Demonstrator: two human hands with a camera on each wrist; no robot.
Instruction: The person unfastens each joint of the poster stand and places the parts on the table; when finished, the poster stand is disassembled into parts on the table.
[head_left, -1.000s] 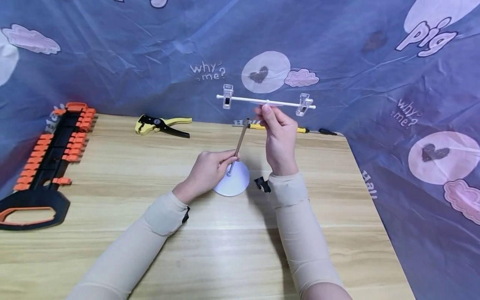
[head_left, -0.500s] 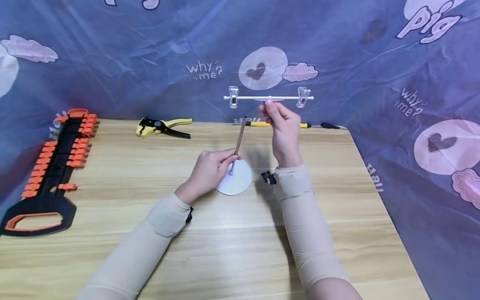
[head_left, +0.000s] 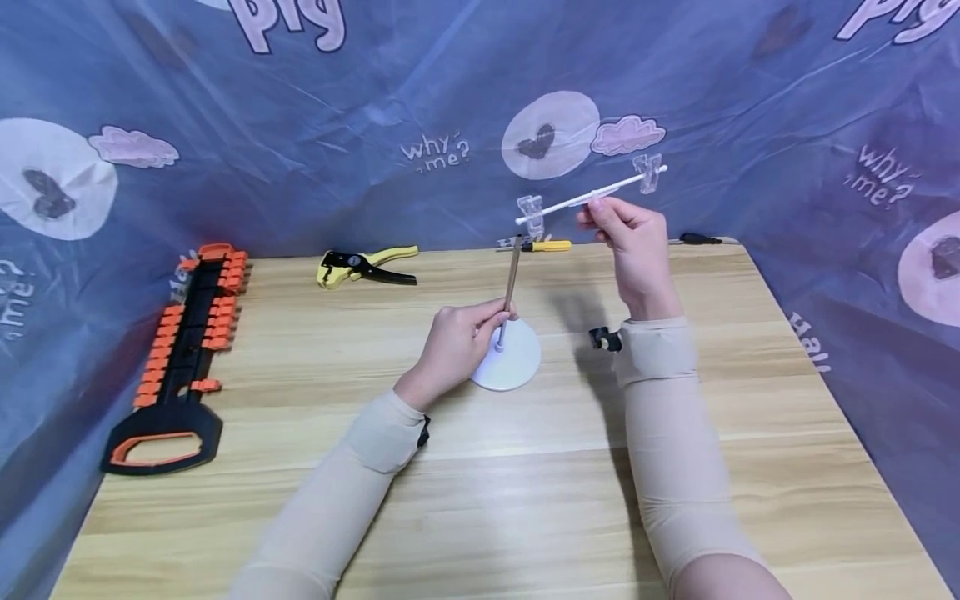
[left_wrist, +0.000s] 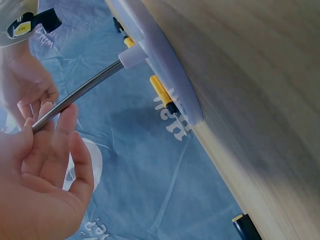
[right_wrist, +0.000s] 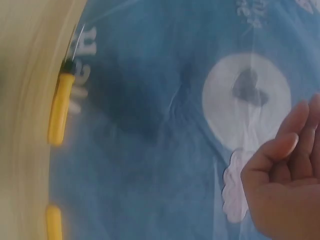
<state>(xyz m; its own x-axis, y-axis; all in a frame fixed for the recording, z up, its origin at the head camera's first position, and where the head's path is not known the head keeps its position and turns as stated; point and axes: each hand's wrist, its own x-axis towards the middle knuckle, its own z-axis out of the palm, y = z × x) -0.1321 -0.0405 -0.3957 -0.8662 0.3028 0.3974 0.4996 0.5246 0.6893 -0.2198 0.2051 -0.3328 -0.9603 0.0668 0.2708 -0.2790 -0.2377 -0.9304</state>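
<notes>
My left hand [head_left: 457, 346] pinches the metal rod [head_left: 513, 279] of a small stand between thumb and fingers. The stand's round white base [head_left: 521, 362] is at the rod's lower end, over the wooden table. My right hand [head_left: 639, 250] pinches a thin white crossbar [head_left: 562, 205] near its middle, in the air. Two clear plastic clips sit on it, a left clip [head_left: 531, 217] and a right clip [head_left: 647, 173]. The bar slants up to the right; its left end is above the rod's top, apparently apart. The right wrist view shows the hand [right_wrist: 285, 185] but not the bar.
Yellow-and-black wire strippers [head_left: 363, 267] lie at the back of the table. A black rack with orange teeth [head_left: 180, 350] lies at the left. A yellow-handled screwdriver [head_left: 551, 246] lies along the back edge, before a blue printed cloth [head_left: 337, 150].
The crossbar has gone from nearly level to tilted, its right end raised. The head view has shifted, so everything appears further right. My left hand keeps its hold on the rod.
</notes>
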